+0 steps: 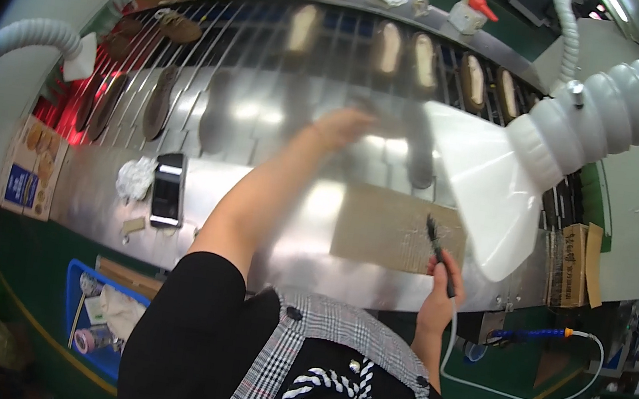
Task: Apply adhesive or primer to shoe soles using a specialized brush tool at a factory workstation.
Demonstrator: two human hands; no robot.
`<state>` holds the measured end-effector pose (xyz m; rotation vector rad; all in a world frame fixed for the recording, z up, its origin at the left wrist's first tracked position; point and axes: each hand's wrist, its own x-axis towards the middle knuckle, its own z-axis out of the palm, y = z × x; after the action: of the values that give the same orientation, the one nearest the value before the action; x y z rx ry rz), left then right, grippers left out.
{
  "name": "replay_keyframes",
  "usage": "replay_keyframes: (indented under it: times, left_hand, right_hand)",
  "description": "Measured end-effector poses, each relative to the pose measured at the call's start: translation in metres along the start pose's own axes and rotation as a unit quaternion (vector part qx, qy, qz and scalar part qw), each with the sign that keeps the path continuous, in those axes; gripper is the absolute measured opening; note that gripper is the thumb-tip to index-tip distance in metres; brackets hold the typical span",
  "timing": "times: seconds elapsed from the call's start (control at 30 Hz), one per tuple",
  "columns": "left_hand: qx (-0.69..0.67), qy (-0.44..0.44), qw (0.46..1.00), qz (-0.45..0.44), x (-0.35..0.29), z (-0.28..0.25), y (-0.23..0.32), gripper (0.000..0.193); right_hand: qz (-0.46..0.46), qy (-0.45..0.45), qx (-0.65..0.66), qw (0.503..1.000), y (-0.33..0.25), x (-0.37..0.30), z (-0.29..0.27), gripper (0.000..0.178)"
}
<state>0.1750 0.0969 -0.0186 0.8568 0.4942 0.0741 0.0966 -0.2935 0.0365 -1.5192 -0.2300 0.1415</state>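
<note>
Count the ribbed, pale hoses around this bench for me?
3: a slim hose at the far left, a thick hose at the right, and an upper hose near the top right. Others may be hidden.

- Brush (pixel 443 263): slim, dark handle, dark narrow bristle head. Gripped in the right hand (pixel 436 302), fingers round the handle.
- Brush pose: tilted, bristles up and slightly left, over the brown cardboard sheet (pixel 376 231) on the counter (pixel 279 263). Can't tell if bristles touch it.
- Tube (pixel 451 338): thin, pale, flexible. Leaves the brush's lower end, drops, then loops out right in a wide curve.
- Sole (pixel 422 158): dark, long, narrow, rounded end toward the wearer. Flat on the metal slats, right of the left hand (pixel 343 127), apart from it. Outline blurred.
- Dark patch at left fingertips: too blurred to identify.
</note>
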Motion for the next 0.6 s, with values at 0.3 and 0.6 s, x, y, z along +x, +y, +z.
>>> replay_keyframes:
  times: [0.3,0.6]
  left_hand:
    - [-0.340,-0.182,0.922,-0.012,-0.242,0.043,-0.057,0.051]
    - [-0.377,-0.185,0.905,-0.066,-0.277,0.019,-0.087,0.054]
  right_hand:
    - [0.043,-0.078,0.197,0.976,-0.020,-0.009,0.029,0.031]
    - [0.233,-0.220,0.349,0.881,-0.039,-0.025,0.071,0.033]
